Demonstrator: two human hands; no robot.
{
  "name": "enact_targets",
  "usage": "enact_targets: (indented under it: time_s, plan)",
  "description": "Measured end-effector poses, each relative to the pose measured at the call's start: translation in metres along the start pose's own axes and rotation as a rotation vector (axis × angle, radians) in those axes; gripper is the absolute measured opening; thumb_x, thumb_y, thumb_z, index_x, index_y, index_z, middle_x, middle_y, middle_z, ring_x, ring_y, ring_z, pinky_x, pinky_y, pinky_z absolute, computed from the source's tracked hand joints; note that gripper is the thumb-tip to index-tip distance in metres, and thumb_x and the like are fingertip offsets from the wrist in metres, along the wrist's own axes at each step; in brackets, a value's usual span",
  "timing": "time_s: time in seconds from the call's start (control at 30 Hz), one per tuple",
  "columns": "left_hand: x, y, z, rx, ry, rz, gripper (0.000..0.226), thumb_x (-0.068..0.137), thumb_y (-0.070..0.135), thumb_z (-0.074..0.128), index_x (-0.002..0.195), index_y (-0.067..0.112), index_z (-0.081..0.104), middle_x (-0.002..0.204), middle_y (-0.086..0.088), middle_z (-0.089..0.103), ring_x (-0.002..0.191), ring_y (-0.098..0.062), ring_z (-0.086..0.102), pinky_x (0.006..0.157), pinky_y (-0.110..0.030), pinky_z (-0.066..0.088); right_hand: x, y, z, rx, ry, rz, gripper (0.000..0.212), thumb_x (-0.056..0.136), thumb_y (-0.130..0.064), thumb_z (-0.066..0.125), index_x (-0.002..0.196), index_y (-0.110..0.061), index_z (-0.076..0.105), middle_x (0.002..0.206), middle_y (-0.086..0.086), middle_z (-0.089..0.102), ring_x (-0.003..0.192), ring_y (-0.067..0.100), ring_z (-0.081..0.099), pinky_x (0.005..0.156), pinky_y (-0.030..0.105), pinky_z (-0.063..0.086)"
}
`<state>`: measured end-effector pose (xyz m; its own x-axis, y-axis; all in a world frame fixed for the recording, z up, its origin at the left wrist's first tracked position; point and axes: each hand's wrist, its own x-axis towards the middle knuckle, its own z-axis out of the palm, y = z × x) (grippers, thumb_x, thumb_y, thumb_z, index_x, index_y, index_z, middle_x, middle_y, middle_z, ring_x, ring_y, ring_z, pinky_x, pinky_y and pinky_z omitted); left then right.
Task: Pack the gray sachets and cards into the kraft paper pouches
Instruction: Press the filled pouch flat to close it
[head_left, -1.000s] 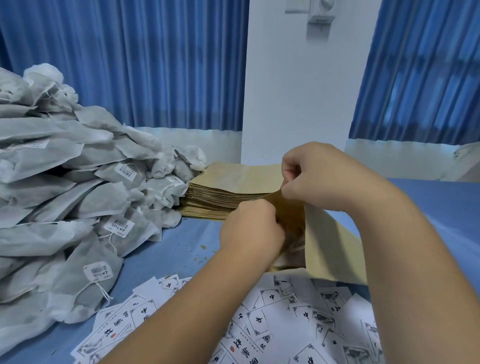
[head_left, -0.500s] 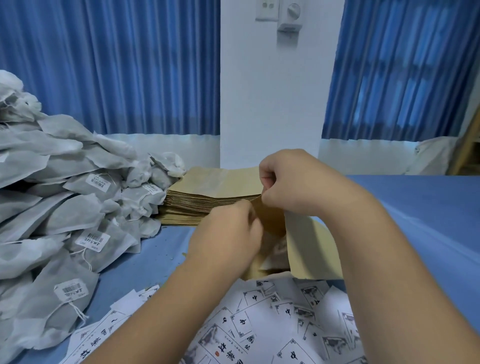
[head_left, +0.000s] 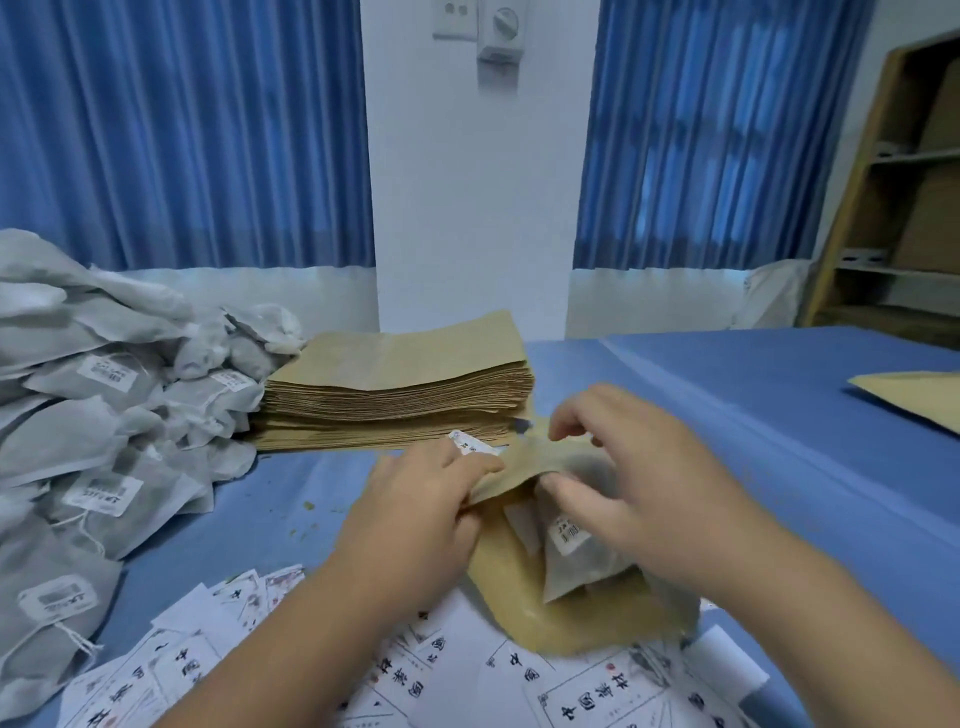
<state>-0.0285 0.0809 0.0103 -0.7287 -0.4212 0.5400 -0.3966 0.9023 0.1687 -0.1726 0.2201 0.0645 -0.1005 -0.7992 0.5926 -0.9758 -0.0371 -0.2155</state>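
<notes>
Blue table (head_left: 727, 415), left hand (head_left: 421, 499) pinching pouch (head_left: 519, 587)

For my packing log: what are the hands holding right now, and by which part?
One kraft pouch, by its open mouth: the left hand pinches the mouth's left side, the right hand its right side.
</notes>
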Motion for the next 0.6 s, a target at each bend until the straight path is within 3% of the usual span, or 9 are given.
enact_targets:
  time_s: [0.1, 0.2, 0.27, 0.33, 0.43, 0.5, 0.6]
  plan:
    - [-0.005, 0.014, 0.001, 0.056, -0.014, 0.026, 0.051, 0.075, 0.013, 0.049, 0.120, 0.033, 0.062, 0.089, 0.004, 0.048, 0.081, -0.024, 0.048, 0.069, -0.034, 0.036, -0.045, 0.012, 0.005, -0.017, -0.086, 0.030, 0.041, 0.077, -0.039, 0.059, 0.117, -0.038, 0.048, 0.118, -0.027, 0.042, 0.111, -0.003, 0.042, 0.094, 0.018, 0.033]
    - [-0.006, 0.029, -0.001, 0.206, 0.005, 0.090, 0.058, 0.056, 0.010, 0.072, 0.109, 0.033, 0.067, 0.083, 0.003, 0.052, 0.065, -0.020, 0.042, 0.057, -0.029, 0.029, -0.080, 0.026, 0.010, 0.023, -0.172, 0.151, 0.059, 0.076, -0.044, 0.052, 0.133, -0.047, 0.037, 0.136, -0.038, 0.025, 0.127, -0.004, 0.032, 0.106, 0.022, 0.027]
    - [-0.006, 0.041, 0.002, 0.250, -0.033, 0.127, 0.069, 0.052, 0.013, 0.077, 0.116, 0.035, 0.061, 0.095, 0.003, 0.056, 0.075, -0.020, 0.051, 0.063, -0.030, 0.036, -0.091, 0.034, 0.012, 0.117, -0.205, 0.237, 0.060, 0.075, -0.042, 0.047, 0.132, -0.054, 0.033, 0.138, -0.042, 0.021, 0.129, -0.001, 0.033, 0.107, 0.024, 0.030]
    - [-0.003, 0.055, 0.008, 0.199, -0.085, 0.168, 0.067, 0.067, 0.026, 0.074, 0.129, 0.037, 0.050, 0.116, 0.001, 0.054, 0.100, -0.022, 0.055, 0.077, -0.036, 0.040, -0.095, 0.038, 0.012, 0.213, -0.166, 0.259, 0.060, 0.076, -0.034, 0.046, 0.132, -0.055, 0.037, 0.139, -0.042, 0.026, 0.130, -0.004, 0.035, 0.108, 0.022, 0.031]
    - [0.006, 0.072, 0.017, 0.202, -0.080, 0.214, 0.058, 0.085, 0.058, 0.053, 0.138, 0.044, 0.032, 0.134, 0.007, 0.039, 0.120, -0.016, 0.042, 0.088, -0.034, 0.029, -0.095, 0.040, 0.015, 0.243, -0.124, 0.222, 0.061, 0.081, -0.027, 0.041, 0.140, -0.044, 0.041, 0.142, -0.039, 0.031, 0.132, -0.007, 0.033, 0.109, 0.017, 0.028]
    - [0.012, 0.078, 0.022, 0.240, -0.084, 0.221, 0.056, 0.087, 0.067, 0.038, 0.138, 0.045, 0.029, 0.135, 0.010, 0.036, 0.122, -0.015, 0.040, 0.089, -0.033, 0.026, -0.096, 0.043, 0.016, 0.259, -0.111, 0.200, 0.063, 0.081, -0.022, 0.037, 0.141, -0.040, 0.041, 0.141, -0.041, 0.031, 0.132, -0.012, 0.031, 0.107, 0.009, 0.024]
    - [0.013, 0.083, 0.025, 0.319, -0.123, 0.257, 0.048, 0.084, 0.052, 0.059, 0.129, 0.039, 0.049, 0.120, 0.007, 0.053, 0.103, -0.021, 0.055, 0.083, -0.036, 0.040, -0.099, 0.050, 0.013, 0.293, -0.124, 0.168, 0.064, 0.079, -0.013, 0.035, 0.138, -0.034, 0.047, 0.128, -0.050, 0.036, 0.126, -0.016, 0.037, 0.101, 0.003, 0.025]
